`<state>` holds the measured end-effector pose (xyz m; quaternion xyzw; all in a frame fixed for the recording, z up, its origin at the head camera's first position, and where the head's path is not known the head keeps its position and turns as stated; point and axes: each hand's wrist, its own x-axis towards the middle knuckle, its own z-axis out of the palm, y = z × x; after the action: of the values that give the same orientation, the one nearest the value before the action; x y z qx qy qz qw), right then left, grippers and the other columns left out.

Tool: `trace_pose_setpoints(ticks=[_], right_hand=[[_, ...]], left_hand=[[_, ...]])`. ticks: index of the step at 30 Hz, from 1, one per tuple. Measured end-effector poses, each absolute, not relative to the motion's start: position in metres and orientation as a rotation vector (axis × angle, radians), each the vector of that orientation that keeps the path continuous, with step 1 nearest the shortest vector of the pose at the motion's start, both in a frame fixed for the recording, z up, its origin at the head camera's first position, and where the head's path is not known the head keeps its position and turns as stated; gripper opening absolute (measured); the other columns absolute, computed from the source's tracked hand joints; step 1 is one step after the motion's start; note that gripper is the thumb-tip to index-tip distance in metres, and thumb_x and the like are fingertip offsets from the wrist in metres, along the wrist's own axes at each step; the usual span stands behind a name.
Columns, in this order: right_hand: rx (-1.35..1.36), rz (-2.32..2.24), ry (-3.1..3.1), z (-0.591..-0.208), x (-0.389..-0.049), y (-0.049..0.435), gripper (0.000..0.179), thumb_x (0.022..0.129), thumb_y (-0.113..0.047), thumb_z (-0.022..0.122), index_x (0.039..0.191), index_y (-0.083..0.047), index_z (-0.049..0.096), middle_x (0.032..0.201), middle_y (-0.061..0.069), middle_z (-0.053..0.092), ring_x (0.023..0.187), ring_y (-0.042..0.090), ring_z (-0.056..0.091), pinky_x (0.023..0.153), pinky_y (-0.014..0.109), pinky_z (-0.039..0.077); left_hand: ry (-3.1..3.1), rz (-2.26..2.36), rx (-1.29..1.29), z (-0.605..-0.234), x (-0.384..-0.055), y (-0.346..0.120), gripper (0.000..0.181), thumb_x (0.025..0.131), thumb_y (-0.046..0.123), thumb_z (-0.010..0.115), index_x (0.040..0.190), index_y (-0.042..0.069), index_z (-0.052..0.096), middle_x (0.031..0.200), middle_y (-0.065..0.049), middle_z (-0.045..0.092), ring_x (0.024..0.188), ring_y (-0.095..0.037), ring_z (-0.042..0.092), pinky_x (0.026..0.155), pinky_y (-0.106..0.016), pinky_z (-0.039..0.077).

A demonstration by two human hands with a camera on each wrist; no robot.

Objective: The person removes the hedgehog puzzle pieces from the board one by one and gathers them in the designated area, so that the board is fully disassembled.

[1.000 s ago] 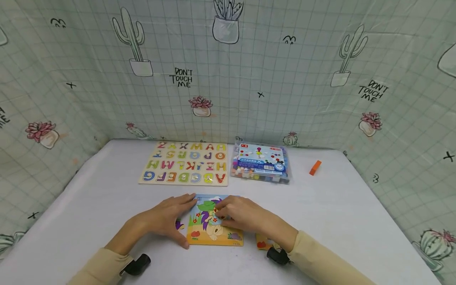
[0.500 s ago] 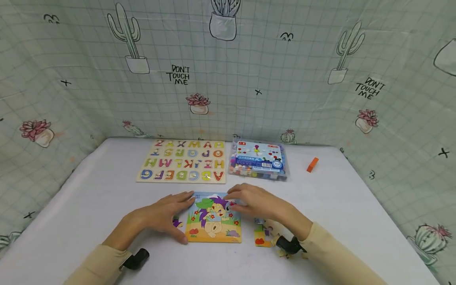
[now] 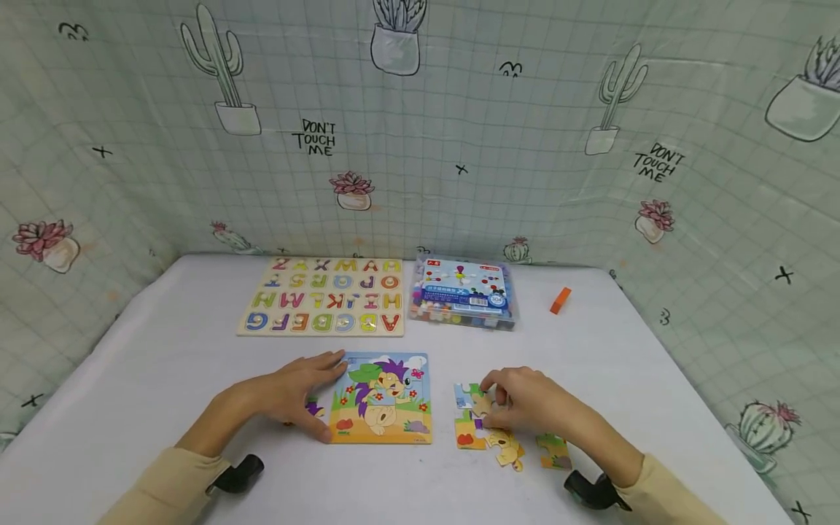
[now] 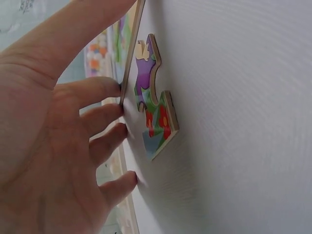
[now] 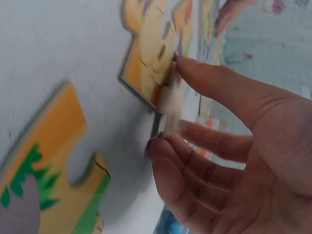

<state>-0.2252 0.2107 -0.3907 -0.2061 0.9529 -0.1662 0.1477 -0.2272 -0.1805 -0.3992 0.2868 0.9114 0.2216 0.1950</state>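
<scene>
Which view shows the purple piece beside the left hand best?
The left wrist view: the purple piece appears large and uncovered, though at a slant. The head view shows only a small part; the left hand hides the rest. The right wrist view does not show it.

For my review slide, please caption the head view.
Left hand touching a square multicoloured cartoon puzzle, right hand at loose, flat multicoloured jigsaw pieces.

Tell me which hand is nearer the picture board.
Left. The left hand is at the left edge of the picture board; the right hand is apart from it, off to its right, at the loose pieces.
</scene>
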Motion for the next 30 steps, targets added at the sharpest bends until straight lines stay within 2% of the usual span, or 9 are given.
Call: trace_pose_setpoints(ticks=[6, 10, 18, 21, 25, 30], right_hand=[[-0.586, -0.443, 2.793, -0.394, -0.223, 0.203, 0.037, 0.081, -0.028, 0.08, 0.111, -0.01, 0.067, 0.087, -0.003, 0.064, 0.081, 0.014, 0.05, 0.073, 0.033, 0.042], [-0.567, -0.478, 2.778, -0.393, -0.225, 0.207, 0.037, 0.081, -0.026, 0.08, 0.113, -0.012, 0.067, 0.089, -0.004, 0.064, 0.083, 0.014, 0.052, 0.073, 0.033, 0.043], [-0.501, -0.519, 2.917, -0.393, -0.231, 0.225, 0.03, 0.081, -0.009, 0.077, 0.11, -0.01, 0.068, 0.073, -0.003, 0.052, 0.067, 0.012, 0.045, 0.061, 0.024, 0.035], [-0.529, -0.465, 2.914, -0.394, -0.23, 0.226, 0.033, 0.079, -0.014, 0.08, 0.11, -0.011, 0.068, 0.072, -0.004, 0.051, 0.066, 0.01, 0.044, 0.059, 0.023, 0.034], [-0.516, -0.424, 2.831, -0.392, -0.228, 0.227, 0.046, 0.073, -0.029, 0.086, 0.114, -0.015, 0.068, 0.08, -0.006, 0.055, 0.071, 0.011, 0.047, 0.063, 0.026, 0.037], [-0.396, -0.441, 2.754, -0.389, -0.232, 0.231, 0.05, 0.073, -0.029, 0.086, 0.116, -0.014, 0.066, 0.084, -0.002, 0.057, 0.074, 0.015, 0.049, 0.065, 0.028, 0.039]], left_hand=[[2.544, 0.652, 0.791, -0.402, -0.226, -0.181, 0.107, 0.07, 0.05, 0.084, 0.151, 0.003, 0.034, 0.164, -0.016, 0.017, 0.15, -0.042, 0.014, 0.118, -0.065, 0.014], [2.546, 0.66, 0.765, -0.404, -0.226, -0.181, 0.107, 0.069, 0.05, 0.084, 0.151, 0.004, 0.034, 0.164, -0.015, 0.018, 0.151, -0.041, 0.015, 0.118, -0.064, 0.014], [2.548, 0.649, 0.747, -0.403, -0.227, -0.18, 0.107, 0.069, 0.05, 0.085, 0.152, 0.006, 0.034, 0.165, -0.012, 0.018, 0.151, -0.039, 0.014, 0.118, -0.064, 0.012], [2.544, 0.649, 0.754, -0.402, -0.227, -0.18, 0.107, 0.069, 0.05, 0.085, 0.152, 0.005, 0.034, 0.165, -0.013, 0.017, 0.151, -0.04, 0.014, 0.119, -0.064, 0.012], [2.545, 0.647, 0.764, -0.401, -0.227, -0.18, 0.106, 0.07, 0.05, 0.084, 0.152, 0.005, 0.034, 0.164, -0.014, 0.017, 0.151, -0.04, 0.014, 0.119, -0.062, 0.011], [2.551, 0.649, 0.764, -0.401, -0.227, -0.18, 0.106, 0.069, 0.049, 0.085, 0.151, 0.004, 0.035, 0.164, -0.015, 0.018, 0.151, -0.04, 0.014, 0.119, -0.063, 0.011]])
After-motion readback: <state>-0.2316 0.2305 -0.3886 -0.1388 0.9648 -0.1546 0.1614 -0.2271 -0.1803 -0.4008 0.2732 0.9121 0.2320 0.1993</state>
